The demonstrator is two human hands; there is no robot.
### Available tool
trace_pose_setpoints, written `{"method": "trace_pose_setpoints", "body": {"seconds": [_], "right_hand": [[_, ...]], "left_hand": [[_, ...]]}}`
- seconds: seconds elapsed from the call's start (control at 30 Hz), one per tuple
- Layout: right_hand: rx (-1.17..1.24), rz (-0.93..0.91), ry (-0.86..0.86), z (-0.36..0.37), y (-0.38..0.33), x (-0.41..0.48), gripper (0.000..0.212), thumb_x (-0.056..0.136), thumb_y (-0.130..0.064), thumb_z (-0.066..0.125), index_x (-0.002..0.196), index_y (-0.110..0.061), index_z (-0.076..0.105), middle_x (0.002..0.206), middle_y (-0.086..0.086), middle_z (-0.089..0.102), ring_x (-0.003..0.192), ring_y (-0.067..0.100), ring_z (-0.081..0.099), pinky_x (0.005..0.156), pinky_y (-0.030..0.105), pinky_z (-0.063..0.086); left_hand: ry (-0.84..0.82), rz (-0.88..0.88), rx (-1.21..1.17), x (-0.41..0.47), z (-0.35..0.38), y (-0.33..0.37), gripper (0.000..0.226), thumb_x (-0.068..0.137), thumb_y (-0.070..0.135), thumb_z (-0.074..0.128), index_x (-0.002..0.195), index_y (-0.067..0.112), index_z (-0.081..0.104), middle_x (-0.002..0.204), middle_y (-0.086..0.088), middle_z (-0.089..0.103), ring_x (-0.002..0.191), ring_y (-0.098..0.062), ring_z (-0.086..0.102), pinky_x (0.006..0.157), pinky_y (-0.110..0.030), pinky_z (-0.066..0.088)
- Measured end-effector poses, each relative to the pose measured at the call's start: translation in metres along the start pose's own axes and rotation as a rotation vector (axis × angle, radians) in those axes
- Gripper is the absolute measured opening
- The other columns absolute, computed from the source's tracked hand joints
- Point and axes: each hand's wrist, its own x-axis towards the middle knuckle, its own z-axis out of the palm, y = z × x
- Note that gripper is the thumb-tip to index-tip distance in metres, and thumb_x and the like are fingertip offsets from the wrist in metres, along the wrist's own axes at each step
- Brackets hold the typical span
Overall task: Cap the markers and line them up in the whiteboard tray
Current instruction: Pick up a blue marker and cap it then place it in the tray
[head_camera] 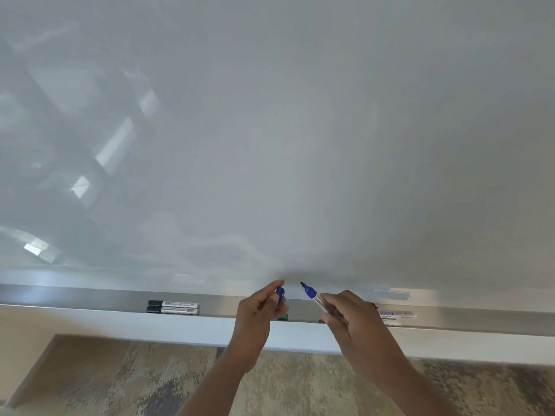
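Note:
My right hand grips an uncapped blue marker, its tip pointing up and left. My left hand pinches the blue cap, a short gap left of the tip. Both are held just above the grey whiteboard tray. Two capped black markers lie side by side in the tray at the left. Two more markers lie in the tray to the right of my right hand. A green cap or marker end peeks out below my left hand.
The large glossy whiteboard fills the view above the tray. Below the tray runs a white ledge, then patterned carpet. A small red bit shows under my right hand.

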Motion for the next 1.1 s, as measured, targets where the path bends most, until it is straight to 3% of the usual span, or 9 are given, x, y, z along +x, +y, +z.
{"method": "trace_pose_setpoints", "body": {"seconds": [0.1,0.2,0.37,0.47,0.8,1.1], "right_hand": [[0.061,-0.021,0.001,-0.009,-0.018,0.0,0.023,0.096,-0.02,0.058,0.111,-0.037,0.059,0.081,-0.013,0.053,0.076,0.013,0.053,0.064,0.024,0.041],[0.101,-0.041,0.011,-0.015,-0.031,-0.001,0.026,0.096,-0.02,0.058,0.113,-0.038,0.06,0.079,-0.01,0.054,0.074,0.015,0.053,0.061,0.021,0.039],[0.14,-0.094,-0.028,-0.02,-0.044,-0.005,0.01,0.098,-0.025,0.054,0.1,-0.031,0.061,0.075,-0.004,0.048,0.068,0.018,0.047,0.061,0.032,0.039],[0.124,-0.111,-0.035,-0.021,-0.048,-0.007,0.011,0.1,-0.029,0.051,0.101,-0.035,0.06,0.076,-0.006,0.047,0.07,0.017,0.048,0.063,0.032,0.04],[0.086,-0.117,-0.023,-0.021,-0.055,-0.01,0.011,0.1,-0.03,0.05,0.104,-0.036,0.059,0.078,-0.009,0.047,0.073,0.016,0.05,0.061,0.027,0.038],[0.048,-0.109,-0.015,-0.021,-0.063,-0.014,0.01,0.101,-0.029,0.049,0.099,-0.034,0.058,0.075,-0.01,0.043,0.071,0.013,0.047,0.059,0.023,0.034]], "left_hand": [[0.06,-0.09,-0.273,-0.01,0.004,0.025,0.02,0.102,0.012,0.061,0.115,0.008,0.075,0.101,-0.025,0.074,0.095,-0.037,0.073,0.093,-0.042,0.06],[0.106,-0.169,-0.494,-0.015,0.007,0.042,0.02,0.099,0.009,0.064,0.114,-0.003,0.071,0.104,-0.025,0.075,0.103,-0.04,0.074,0.088,-0.039,0.063],[0.118,-0.242,-0.65,-0.021,0.009,0.059,0.023,0.09,0.01,0.071,0.111,0.0,0.071,0.101,-0.019,0.075,0.083,-0.025,0.075,0.07,-0.03,0.064],[0.08,-0.241,-0.698,-0.025,0.01,0.065,0.028,0.085,0.013,0.074,0.11,0.001,0.072,0.097,-0.015,0.076,0.075,-0.019,0.07,0.069,-0.028,0.063],[0.021,-0.199,-0.652,-0.035,0.014,0.071,0.016,0.092,0.01,0.069,0.106,0.002,0.074,0.105,-0.02,0.075,0.08,-0.021,0.071,0.072,-0.028,0.063],[0.095,-0.048,-0.377,-0.045,0.016,0.075,0.026,0.085,0.017,0.073,0.107,0.003,0.077,0.106,-0.021,0.079,0.089,-0.026,0.074,0.085,-0.041,0.057]]}}
